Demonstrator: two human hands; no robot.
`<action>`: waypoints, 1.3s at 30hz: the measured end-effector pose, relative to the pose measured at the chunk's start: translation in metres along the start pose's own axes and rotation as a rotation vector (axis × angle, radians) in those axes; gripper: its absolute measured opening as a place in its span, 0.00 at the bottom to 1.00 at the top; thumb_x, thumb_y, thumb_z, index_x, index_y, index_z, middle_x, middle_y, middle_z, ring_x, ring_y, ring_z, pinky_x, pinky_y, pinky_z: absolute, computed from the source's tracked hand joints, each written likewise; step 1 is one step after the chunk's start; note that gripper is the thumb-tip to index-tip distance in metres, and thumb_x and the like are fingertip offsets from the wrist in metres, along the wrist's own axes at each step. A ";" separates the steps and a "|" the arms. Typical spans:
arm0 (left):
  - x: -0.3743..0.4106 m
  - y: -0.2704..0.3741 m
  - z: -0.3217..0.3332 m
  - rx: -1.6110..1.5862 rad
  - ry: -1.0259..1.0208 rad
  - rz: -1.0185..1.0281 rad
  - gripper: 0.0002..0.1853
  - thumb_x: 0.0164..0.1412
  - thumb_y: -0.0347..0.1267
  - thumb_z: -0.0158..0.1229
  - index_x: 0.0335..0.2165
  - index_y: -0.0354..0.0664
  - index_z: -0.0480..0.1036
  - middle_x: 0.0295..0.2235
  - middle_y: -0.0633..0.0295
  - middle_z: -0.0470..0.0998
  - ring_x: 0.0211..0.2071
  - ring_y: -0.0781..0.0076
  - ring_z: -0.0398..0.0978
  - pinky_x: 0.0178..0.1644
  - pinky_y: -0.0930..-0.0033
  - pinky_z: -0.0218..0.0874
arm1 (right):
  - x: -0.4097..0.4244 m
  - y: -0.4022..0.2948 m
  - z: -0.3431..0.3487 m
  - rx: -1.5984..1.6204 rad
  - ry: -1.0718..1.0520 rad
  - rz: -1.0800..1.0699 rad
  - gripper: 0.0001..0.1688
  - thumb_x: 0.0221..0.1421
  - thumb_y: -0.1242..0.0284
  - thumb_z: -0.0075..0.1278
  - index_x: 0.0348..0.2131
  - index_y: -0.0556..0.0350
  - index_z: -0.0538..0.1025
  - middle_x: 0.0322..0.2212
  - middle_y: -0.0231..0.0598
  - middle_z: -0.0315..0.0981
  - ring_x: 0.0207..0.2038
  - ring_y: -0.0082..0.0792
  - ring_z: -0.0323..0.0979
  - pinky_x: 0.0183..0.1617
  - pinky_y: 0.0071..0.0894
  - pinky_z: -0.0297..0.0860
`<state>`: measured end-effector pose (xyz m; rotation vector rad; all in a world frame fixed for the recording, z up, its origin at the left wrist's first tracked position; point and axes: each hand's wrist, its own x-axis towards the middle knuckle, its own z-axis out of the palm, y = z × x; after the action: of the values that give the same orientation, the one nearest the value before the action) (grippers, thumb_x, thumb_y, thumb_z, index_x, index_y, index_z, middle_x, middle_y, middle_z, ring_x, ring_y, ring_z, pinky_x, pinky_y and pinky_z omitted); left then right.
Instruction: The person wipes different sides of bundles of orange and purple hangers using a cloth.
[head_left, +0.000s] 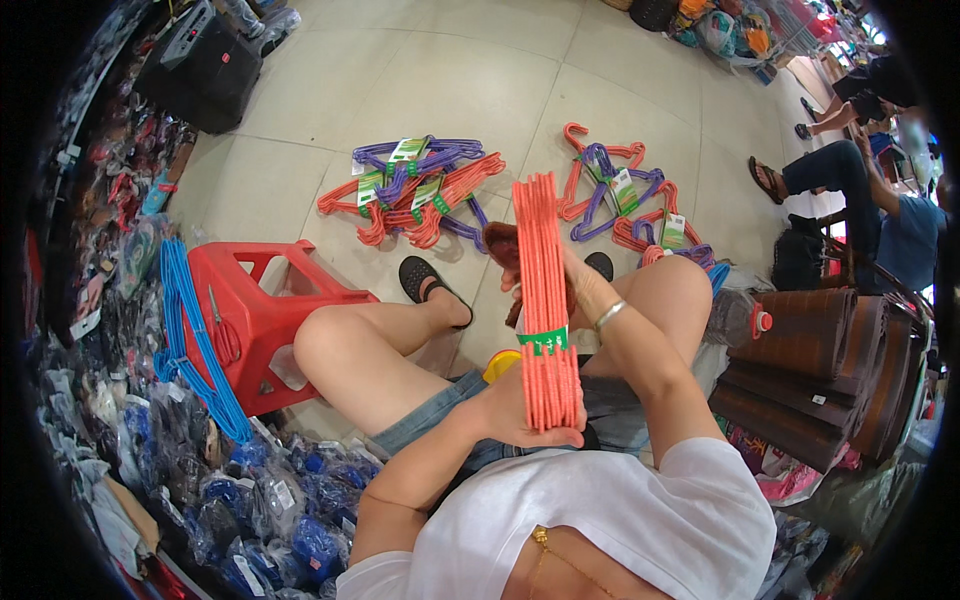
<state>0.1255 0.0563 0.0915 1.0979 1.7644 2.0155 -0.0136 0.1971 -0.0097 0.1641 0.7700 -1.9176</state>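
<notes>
A bundle of orange-red coated hangers (540, 255) stands on edge before my chest, wrapped by a green-and-white paper band (544, 340). My left hand (517, 409) grips its lower end, thumb across the bottom. Behind the upper part, my right hand (576, 281) holds the bundle, its fingers partly hidden. Dark brown material (501, 246) shows around that hand; I cannot tell what it is. A yellow round object (501, 365) lies between my thighs, half covered by my left hand.
Banded orange and purple hangers lie in a left pile (412, 187) and a right pile (619, 191) on the tiled floor. Blue hangers (199, 345) and red-handled scissors (223, 334) rest at a red plastic stool (281, 262). Brown rolled mats (795, 360) stand right; a person (847, 180) sits beyond.
</notes>
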 end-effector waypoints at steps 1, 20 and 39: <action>0.000 -0.001 -0.002 -0.002 0.014 -0.006 0.10 0.45 0.37 0.64 0.20 0.46 0.72 0.18 0.69 0.71 0.24 0.66 0.69 0.37 0.66 0.59 | -0.006 0.002 0.010 -0.037 0.118 0.045 0.27 0.57 0.55 0.37 0.42 0.60 0.71 0.34 0.42 0.75 0.34 0.34 0.74 0.41 0.29 0.70; 0.007 0.019 0.011 0.028 -0.161 0.073 0.05 0.43 0.31 0.60 0.21 0.42 0.72 0.23 0.63 0.74 0.28 0.63 0.72 0.40 0.61 0.60 | -0.012 0.021 -0.023 -0.057 0.049 -0.018 0.33 0.58 0.49 0.34 0.50 0.53 0.67 0.45 0.38 0.70 0.42 0.28 0.71 0.46 0.33 0.67; -0.041 0.006 -0.012 -0.114 0.212 0.211 0.10 0.50 0.35 0.56 0.24 0.38 0.71 0.22 0.64 0.74 0.26 0.63 0.73 0.44 0.61 0.58 | -0.044 -0.017 0.043 -0.076 0.255 -0.292 0.27 0.60 0.52 0.32 0.47 0.52 0.68 0.35 0.40 0.74 0.32 0.34 0.74 0.34 0.31 0.73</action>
<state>0.1470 0.0203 0.0819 1.1106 1.6625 2.4065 0.0021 0.2105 0.0509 0.2646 1.0839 -2.1643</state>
